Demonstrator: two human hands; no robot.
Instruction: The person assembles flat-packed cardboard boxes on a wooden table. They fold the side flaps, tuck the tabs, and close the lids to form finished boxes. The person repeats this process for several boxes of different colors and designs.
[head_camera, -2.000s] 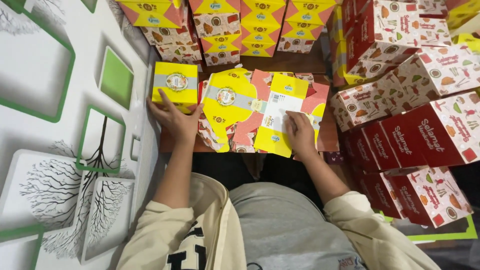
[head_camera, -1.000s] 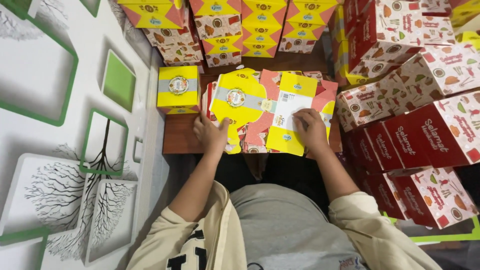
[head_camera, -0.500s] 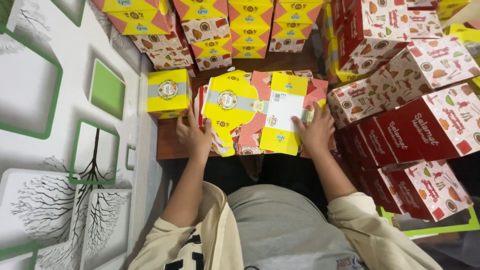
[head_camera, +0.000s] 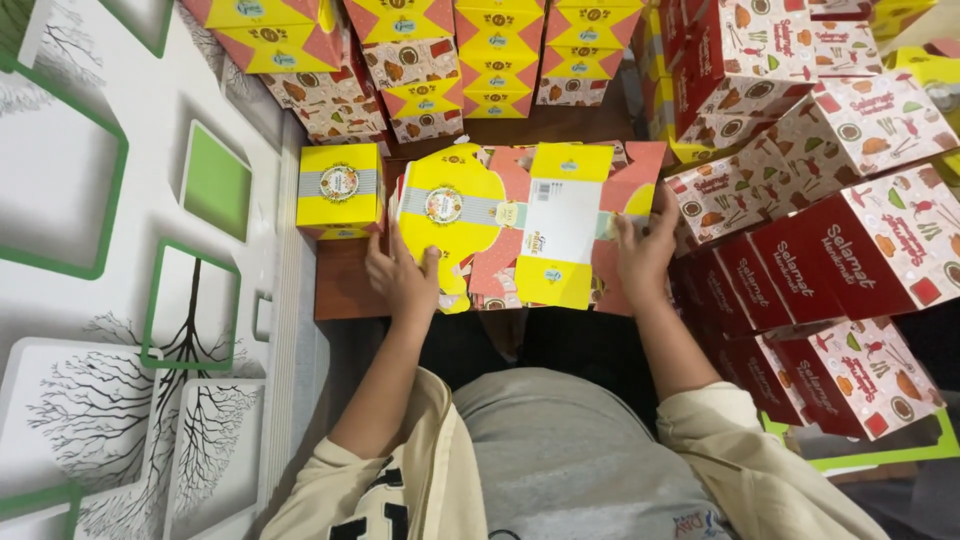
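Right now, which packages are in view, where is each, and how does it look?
Flat carton: centre, yellow and pink, unfolded, left hand and right hand on its sides.
Folded box: left of it, square, yellow, grey band.
Stacked boxes: right, red and white.
Stacked cartons: top, yellow and pink.

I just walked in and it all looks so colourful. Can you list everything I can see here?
flat unfolded carton: one, yellow and coral, on the wooden table, centre
folded yellow box: one, left of the carton
yellow-and-coral boxes: many, stacked at the top
red-and-white boxes: many, piled on the right
wall panel: white with green squares and tree drawings, left
left hand: on the carton's left part
right hand: on the carton's right edge
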